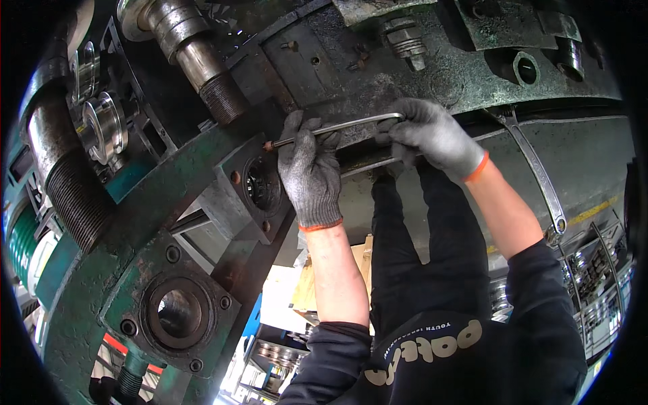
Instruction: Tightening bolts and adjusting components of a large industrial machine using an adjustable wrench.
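A long L-shaped hex key (358, 123) lies across in front of me, its short bent end at the right. Its left tip meets a small copper-coloured bolt (268, 146) at the upper corner of a square steel block (233, 202) with a round bore. My left hand (310, 172), in a grey knit glove with an orange cuff, is closed around the key's shaft close to the bolt. My right hand (432, 135), gloved the same way, grips the key at its bent end. Some of its fingertips are hidden from view.
A green machine frame (162, 182) curves along the left, with a flanged round opening (177, 310) and thick threaded shafts (202, 74) nearby. A long wrench (536, 169) hangs at the right below the heavy metal edge. Shelves with metal parts (587, 283) stand lower right.
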`<act>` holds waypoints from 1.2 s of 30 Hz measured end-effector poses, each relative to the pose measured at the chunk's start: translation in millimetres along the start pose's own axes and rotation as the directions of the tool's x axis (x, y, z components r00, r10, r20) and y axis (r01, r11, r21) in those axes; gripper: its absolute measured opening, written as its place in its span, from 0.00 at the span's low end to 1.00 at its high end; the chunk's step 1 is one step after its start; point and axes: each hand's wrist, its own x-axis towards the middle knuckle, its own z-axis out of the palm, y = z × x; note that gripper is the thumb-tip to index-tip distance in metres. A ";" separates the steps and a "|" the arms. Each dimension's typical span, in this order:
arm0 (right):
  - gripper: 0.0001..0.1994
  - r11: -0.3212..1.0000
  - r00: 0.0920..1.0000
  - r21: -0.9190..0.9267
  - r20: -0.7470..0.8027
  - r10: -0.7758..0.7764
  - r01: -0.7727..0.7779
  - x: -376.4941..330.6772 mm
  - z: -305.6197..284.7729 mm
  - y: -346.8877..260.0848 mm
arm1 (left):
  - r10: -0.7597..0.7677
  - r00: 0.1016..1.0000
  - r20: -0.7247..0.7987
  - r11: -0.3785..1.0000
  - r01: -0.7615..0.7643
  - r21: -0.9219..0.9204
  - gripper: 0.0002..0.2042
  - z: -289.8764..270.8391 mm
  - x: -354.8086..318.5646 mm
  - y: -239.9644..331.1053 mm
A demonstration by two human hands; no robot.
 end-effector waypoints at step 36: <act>0.07 0.898 0.811 -0.440 -0.529 -0.249 -0.012 -126.6 -52.0 123.4 | -0.227 0.956 -0.186 0.832 0.289 0.473 0.15 58.4 6.4 -63.5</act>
